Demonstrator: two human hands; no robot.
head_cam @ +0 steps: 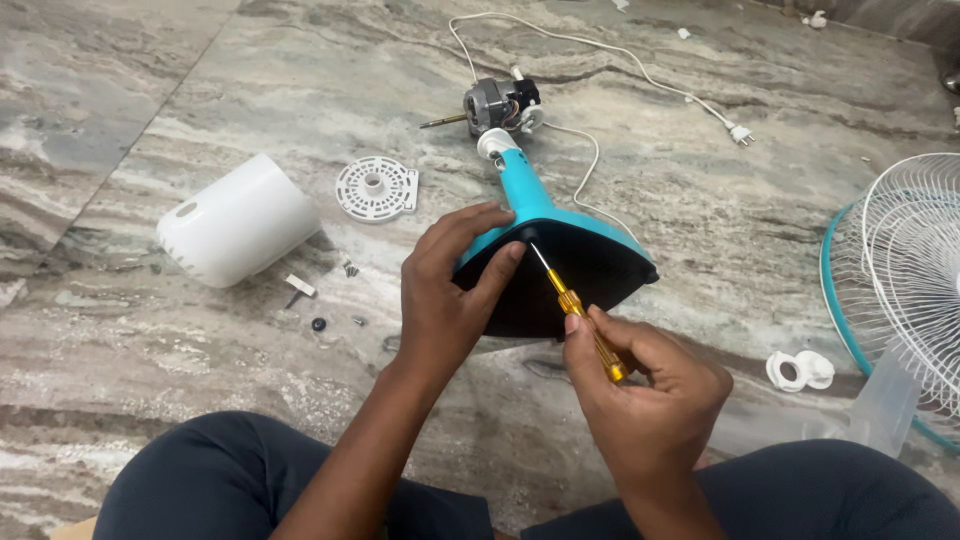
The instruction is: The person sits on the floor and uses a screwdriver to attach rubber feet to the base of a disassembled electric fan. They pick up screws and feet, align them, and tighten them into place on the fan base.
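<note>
A turquoise fan stand lies on the stone floor, its black underside (585, 275) tilted toward me. My left hand (450, 295) grips the near rim of this base, thumb on the black face. My right hand (645, 395) holds a yellow-handled screwdriver (578, 312) whose tip touches the black underside near the rim. At the far end of the turquoise neck (525, 190) sits the bare fan motor (495, 105) with its shaft pointing left.
A white motor cover (235, 220) and a round white vented plate (375, 188) lie to the left, with small screws and parts (320, 300) near them. A white power cord (620, 65) runs to a plug. White fan grilles (915, 280) and white plastic nuts (800, 370) lie right.
</note>
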